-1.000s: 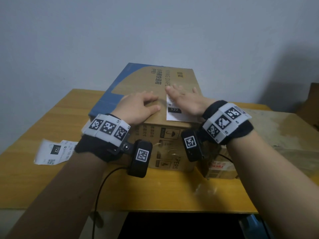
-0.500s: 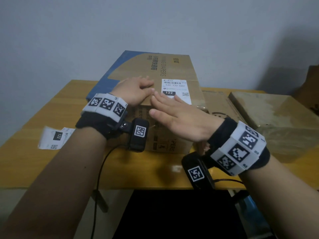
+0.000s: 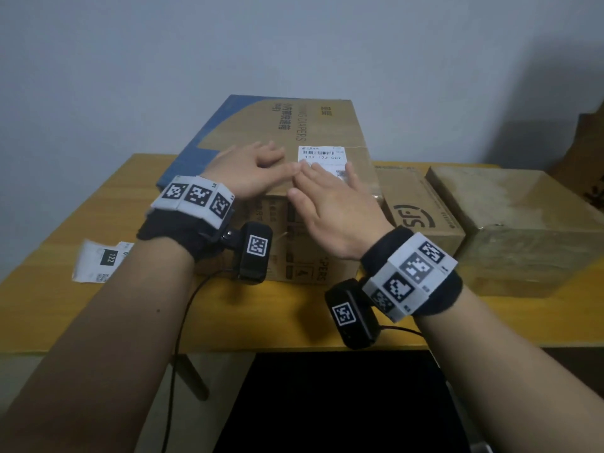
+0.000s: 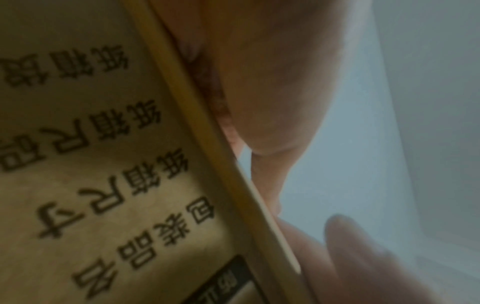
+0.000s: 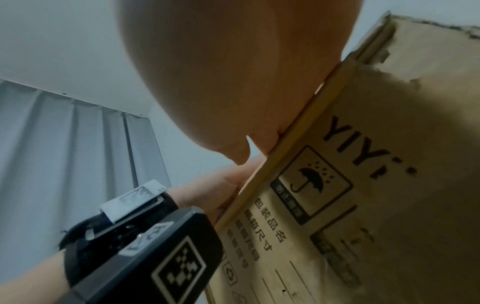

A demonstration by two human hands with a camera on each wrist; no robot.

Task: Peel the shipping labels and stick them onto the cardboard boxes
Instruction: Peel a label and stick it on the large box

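Observation:
A large cardboard box (image 3: 320, 125) with a blue side stands in the middle of the wooden table (image 3: 98, 305). A white shipping label (image 3: 322, 153) is stuck on its top near the front right. My right hand (image 3: 327, 188) lies flat with straight fingers over the label's lower half. My left hand (image 3: 251, 171) rests on the box top just left of it, fingers loosely bent, its fingertips meeting the right hand's. The wrist views show the box's printed front face (image 4: 103, 185) (image 5: 363, 205) with each palm over its top edge.
A white label sheet marked 122 (image 3: 101, 261) lies on the table at the left. Two smaller cardboard boxes (image 3: 415, 207) (image 3: 510, 223) stand to the right of the big one. A brown object (image 3: 588, 152) stands at the far right. Cables hang below the table's front edge.
The right hand drew back off the label toward me, then slid forward again onto its lower half. The left hand stayed on the box top.

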